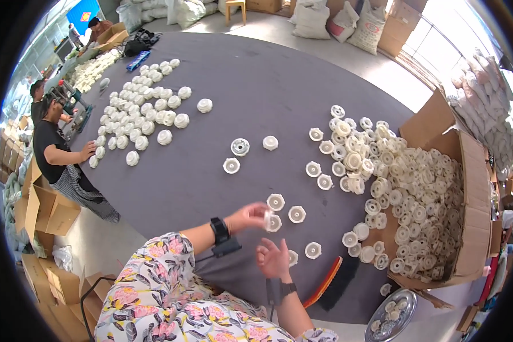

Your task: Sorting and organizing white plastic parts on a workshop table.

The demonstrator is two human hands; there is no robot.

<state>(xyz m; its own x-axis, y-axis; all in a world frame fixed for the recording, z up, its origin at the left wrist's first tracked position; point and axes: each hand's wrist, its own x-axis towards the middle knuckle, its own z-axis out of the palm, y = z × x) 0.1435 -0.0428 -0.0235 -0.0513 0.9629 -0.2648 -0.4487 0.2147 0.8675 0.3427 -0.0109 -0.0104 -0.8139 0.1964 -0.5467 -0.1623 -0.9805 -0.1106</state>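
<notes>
Edgewise, a white cap (pixel 267 220) sits against left-hand fingers (pixel 260 206).

Left hand (pixel 249 217) pinches white plastic piece (pixel 267 220) edge-on over grey tabletop (pixel 302 74). Right hand (pixel 273 260) half open, fingers curled, near loose white discs (pixel 313 250). Brush (pixel 332 284), orange handle, dark bristles, just right of right hand. Tipped cardboard box (pixel 476 199) at right, pale wheel-shaped parts (pixel 419 199) spilling out. White knob-like parts (pixel 137 108) grouped far left; co-worker (pixel 54 139) in black top reaches their edge. Shiny round dish (pixel 400 323) lower right, few white pieces inside.
</notes>
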